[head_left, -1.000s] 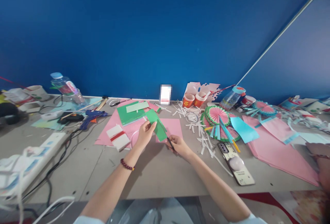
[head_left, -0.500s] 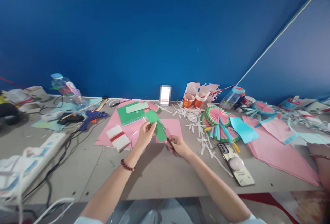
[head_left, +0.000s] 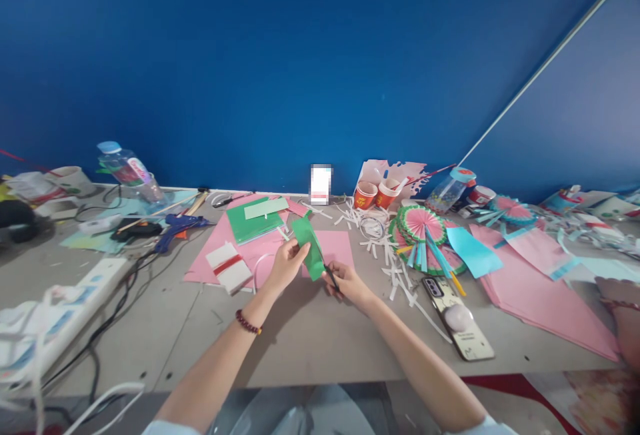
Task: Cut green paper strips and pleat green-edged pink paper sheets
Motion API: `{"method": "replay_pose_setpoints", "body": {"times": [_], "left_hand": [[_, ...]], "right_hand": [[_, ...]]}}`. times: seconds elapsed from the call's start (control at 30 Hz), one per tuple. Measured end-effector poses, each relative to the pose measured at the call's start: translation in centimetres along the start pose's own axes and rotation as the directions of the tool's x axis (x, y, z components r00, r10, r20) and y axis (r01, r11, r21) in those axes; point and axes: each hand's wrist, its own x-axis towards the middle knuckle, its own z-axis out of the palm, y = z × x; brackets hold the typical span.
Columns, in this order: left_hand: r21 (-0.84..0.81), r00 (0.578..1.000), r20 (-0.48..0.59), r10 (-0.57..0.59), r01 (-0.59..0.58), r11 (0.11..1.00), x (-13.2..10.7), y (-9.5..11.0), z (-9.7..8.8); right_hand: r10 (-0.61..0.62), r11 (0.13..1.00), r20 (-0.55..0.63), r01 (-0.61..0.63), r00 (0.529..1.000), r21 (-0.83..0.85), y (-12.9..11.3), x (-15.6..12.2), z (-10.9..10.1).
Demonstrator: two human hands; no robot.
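Observation:
My left hand (head_left: 289, 261) pinches a small green paper piece (head_left: 309, 248) between thumb and fingers, above the table. Black-handled scissors (head_left: 331, 277) are in my right hand (head_left: 347, 281), closed around the handles, with the blades along the right edge of the green paper. Under the paper lies a pink sheet (head_left: 337, 245). Just left of my left hand is a white pad with a red band (head_left: 230, 268). Behind it, a stack of green paper (head_left: 253, 225) carries a pale green strip (head_left: 267, 207).
A phone with a round grip (head_left: 459, 318), pink paper sheets (head_left: 545, 301) and watermelon-patterned paper fans (head_left: 423, 231) lie at right. White paper scraps (head_left: 397, 281) are scattered. Red cups (head_left: 366, 195) stand behind. A glue gun (head_left: 180, 228) and power strip (head_left: 65, 315) sit left. Another person's arm (head_left: 623, 315) is at right.
The green paper has shifted slightly right and turned a little in my left hand. The scissor blades have moved against its right edge; the scissors stay in my right hand.

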Motion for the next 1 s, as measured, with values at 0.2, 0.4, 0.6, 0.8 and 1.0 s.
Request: {"method": "replay_pose_setpoints", "body": {"times": [0.2,0.4,0.6,0.8,1.0], "left_hand": [[0.003,1.0,0.026,-0.011,0.011,1.0,-0.17,0.23,0.23],[0.02,0.998,0.066,-0.011,0.01,1.0,-0.19,-0.2,0.22],[0.027,0.998,0.07,-0.002,0.0,1.0,-0.12,-0.29,0.15],[0.035,0.996,0.092,0.001,-0.004,0.999,-0.15,-0.28,0.13],[0.018,0.996,0.089,-0.002,0.0,1.0,-0.24,-0.05,0.23]], "right_hand": [[0.009,1.0,0.007,-0.009,1.0,0.009,-0.21,-0.07,0.02],[0.006,1.0,-0.004,-0.006,1.0,0.021,-0.19,-0.04,0.09],[0.001,1.0,-0.009,-0.001,1.0,0.014,-0.14,-0.13,0.03],[-0.004,1.0,-0.006,0.004,1.0,0.006,0.19,-0.06,-0.11],[-0.009,1.0,-0.008,0.009,1.0,0.008,0.38,0.15,-0.05]]}}
